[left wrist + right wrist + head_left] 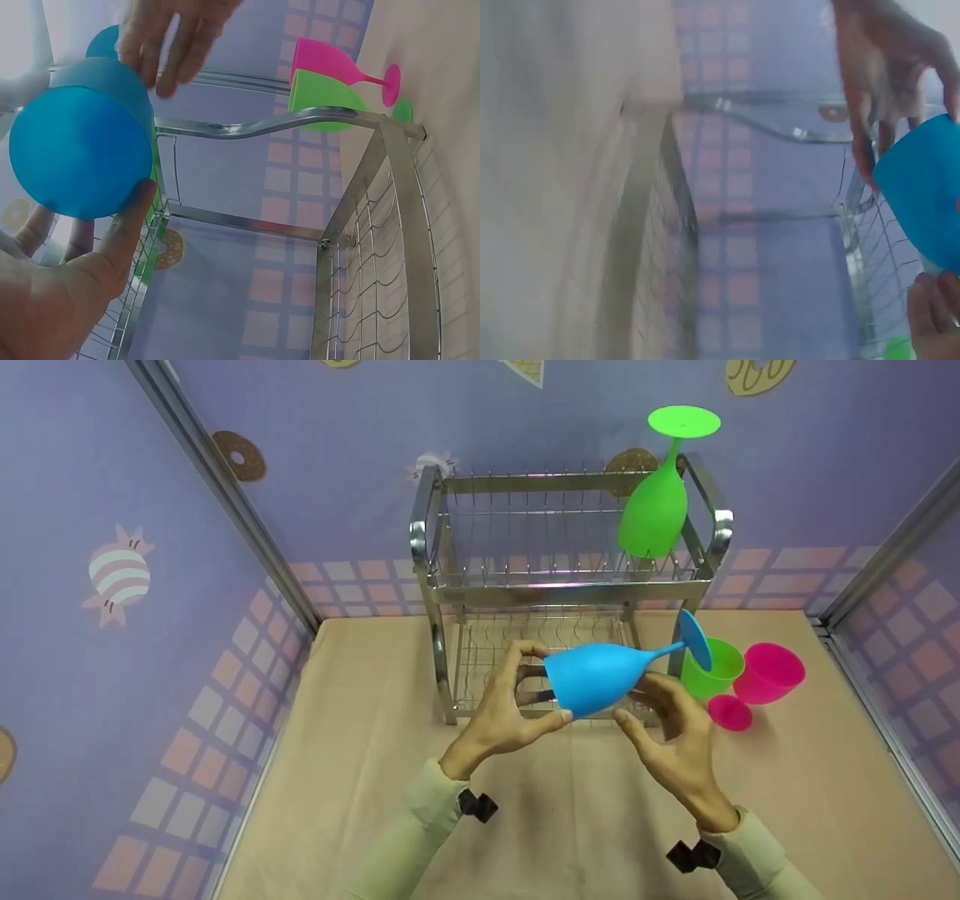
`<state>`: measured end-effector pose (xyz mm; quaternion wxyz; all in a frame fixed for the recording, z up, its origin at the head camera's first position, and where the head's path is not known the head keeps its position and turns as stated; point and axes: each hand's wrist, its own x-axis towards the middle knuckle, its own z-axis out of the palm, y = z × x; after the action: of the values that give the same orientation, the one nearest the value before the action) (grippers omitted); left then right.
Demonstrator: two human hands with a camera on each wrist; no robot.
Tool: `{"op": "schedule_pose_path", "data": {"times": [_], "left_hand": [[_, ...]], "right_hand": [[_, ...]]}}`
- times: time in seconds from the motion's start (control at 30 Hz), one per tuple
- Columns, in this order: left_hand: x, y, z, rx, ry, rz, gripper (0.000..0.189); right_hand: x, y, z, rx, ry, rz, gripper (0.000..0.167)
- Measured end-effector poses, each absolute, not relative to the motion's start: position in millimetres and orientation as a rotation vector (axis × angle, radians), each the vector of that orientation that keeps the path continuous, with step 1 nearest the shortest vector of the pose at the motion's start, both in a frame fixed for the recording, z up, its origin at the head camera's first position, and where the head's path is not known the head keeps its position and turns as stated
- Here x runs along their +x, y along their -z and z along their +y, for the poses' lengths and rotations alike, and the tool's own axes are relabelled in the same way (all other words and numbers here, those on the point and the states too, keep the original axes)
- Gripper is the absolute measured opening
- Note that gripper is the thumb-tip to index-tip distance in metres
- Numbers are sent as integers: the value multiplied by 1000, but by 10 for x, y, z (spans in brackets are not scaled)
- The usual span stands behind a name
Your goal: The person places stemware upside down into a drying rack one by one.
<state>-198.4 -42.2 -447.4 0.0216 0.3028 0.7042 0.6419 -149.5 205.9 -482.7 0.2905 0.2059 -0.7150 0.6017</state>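
A blue plastic wine glass lies sideways in the air in front of the rack, its mouth to the left and its foot to the upper right. My left hand grips it by the rim end, thumb on the near side and fingers around the far side. Close by the stem end is my right hand, with its thumb apart from the bowl and its fingers loosely bent. Whether those fingertips touch the glass is partly hidden. The left wrist view looks into the mouth of the blue glass.
A two-tier metal dish rack stands against the back wall. On its upper tier, at the right, a green wine glass sits upside down and tilted. Right of the rack, a green glass and a pink glass stand on the table.
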Motion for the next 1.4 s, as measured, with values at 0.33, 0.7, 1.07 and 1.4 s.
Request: {"op": "schedule_pose_path", "data": {"times": [0.33,0.7,1.07,1.4], "left_hand": [[-1974,4500,-353,919,-1994,2131,76],[-1995,4512,-436,979,-1990,2125,78],[-2224,4606,-944,860,-1955,2595,56],[-2445,4894,-1406,576,-1796,3063,45]], "right_hand": [[-1497,4727,1942,349,-2381,-1678,68],[-1545,4602,1910,265,-2461,-1629,76],[-1732,4143,2085,456,-2209,-1782,72],[-1881,3594,2155,512,-1961,-2059,70]]}}
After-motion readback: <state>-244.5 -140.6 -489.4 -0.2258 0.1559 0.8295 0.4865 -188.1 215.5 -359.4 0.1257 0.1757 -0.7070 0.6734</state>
